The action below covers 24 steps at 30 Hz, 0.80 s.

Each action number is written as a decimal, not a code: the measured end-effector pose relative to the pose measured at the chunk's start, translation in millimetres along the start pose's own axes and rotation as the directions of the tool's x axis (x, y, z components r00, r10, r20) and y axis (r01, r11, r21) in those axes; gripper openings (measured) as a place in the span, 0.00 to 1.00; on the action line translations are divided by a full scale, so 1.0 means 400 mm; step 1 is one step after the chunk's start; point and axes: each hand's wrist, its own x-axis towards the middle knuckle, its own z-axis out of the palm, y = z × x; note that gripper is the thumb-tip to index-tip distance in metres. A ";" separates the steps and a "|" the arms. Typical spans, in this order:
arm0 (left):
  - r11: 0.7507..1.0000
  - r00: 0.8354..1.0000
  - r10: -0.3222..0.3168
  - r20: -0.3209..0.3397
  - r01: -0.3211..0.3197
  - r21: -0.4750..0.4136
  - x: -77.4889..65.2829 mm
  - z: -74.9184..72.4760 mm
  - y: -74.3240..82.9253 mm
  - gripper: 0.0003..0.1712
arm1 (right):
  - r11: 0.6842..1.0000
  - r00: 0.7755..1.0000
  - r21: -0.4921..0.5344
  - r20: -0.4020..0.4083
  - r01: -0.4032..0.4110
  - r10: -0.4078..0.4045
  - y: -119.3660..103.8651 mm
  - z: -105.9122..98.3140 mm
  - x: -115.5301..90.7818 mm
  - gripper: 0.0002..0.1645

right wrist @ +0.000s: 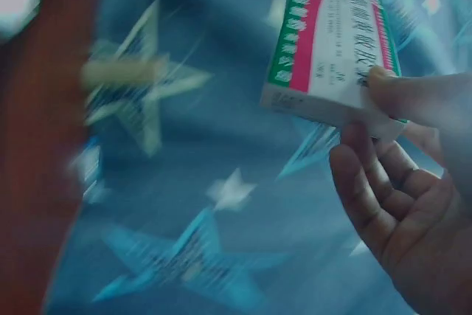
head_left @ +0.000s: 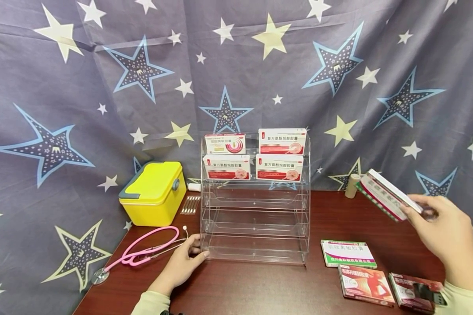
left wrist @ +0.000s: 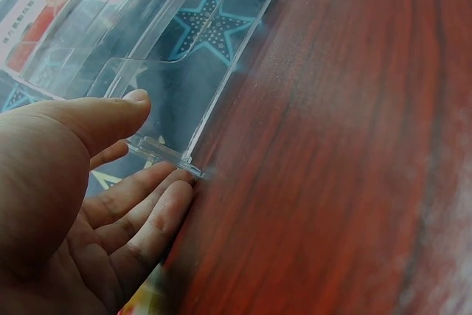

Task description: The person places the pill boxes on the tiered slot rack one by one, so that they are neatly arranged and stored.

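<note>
My right hand (head_left: 443,225) pinches a white, green and magenta medicine box (head_left: 387,196) by one end, raised and tilted above the table's right side. In the right wrist view the thumb lies on the box's printed face (right wrist: 332,49), fingers under its edge. My left hand (head_left: 183,264) holds the lower left corner of a clear acrylic display rack (head_left: 256,254), thumb in front and fingers around the side. Red-and-white medicine boxes (head_left: 280,167) stand in the rack's top two tiers, two on each; the lower tiers hold none.
At right on the table lie a green-and-white box (head_left: 348,253), a red box (head_left: 365,285) and a dark red box (head_left: 411,291). A small beige bottle (head_left: 352,186) stands behind. At left are a yellow case (head_left: 150,197), pink stethoscope (head_left: 135,258) and cotton swabs (head_left: 190,204).
</note>
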 end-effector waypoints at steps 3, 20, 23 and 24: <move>1.000 1.000 0.003 0.002 -0.003 -0.008 0.001 0.002 -0.002 0.29 | 0.986 0.994 0.145 -0.084 0.077 -0.065 -0.101 0.002 0.039 0.19; 1.000 1.000 0.017 -0.014 -0.017 0.009 0.001 -0.002 0.000 0.29 | 0.856 0.888 0.386 0.163 0.345 -0.431 -0.540 0.283 0.112 0.12; 1.000 1.000 0.020 -0.012 -0.019 0.017 0.001 0.000 0.000 0.29 | 0.872 0.883 0.355 0.200 0.338 -0.424 -0.574 0.332 0.111 0.13; 1.000 1.000 0.024 -0.012 -0.023 0.017 0.001 0.001 0.001 0.29 | 0.875 0.883 0.350 0.207 0.335 -0.421 -0.584 0.344 0.110 0.13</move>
